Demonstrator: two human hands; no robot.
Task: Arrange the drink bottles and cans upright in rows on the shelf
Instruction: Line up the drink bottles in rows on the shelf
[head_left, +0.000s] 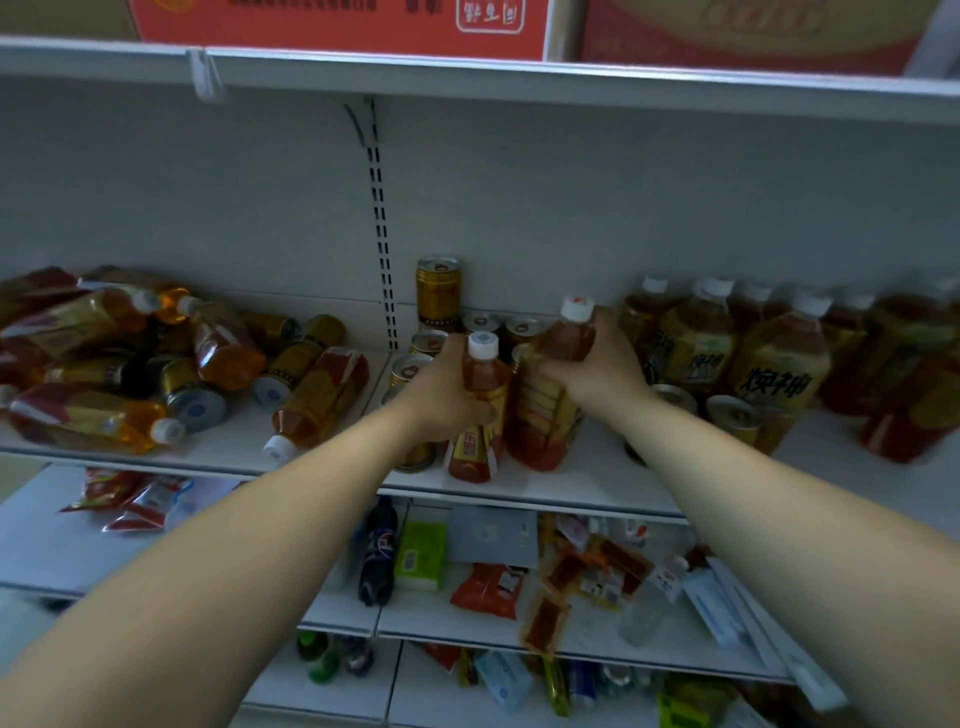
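Bottles stand nearly upright near the front edge of the shelf (571, 491): the left hand (441, 392) curls round the small bottle (480, 384), the right hand (597, 369) clasps the taller bottle (545, 395), probably squaring them into a row before the cans (439, 291). Bare board lies in front; toppled bottles (322, 395) crowd the left.

A: What does the person wear?
B: Bare skin only: the left forearm (234, 545) and the right forearm (779, 493) are uncovered as far as the view reaches.
A: And the hands?
B: The left hand (441, 389) and right hand (602, 364) are bare too.
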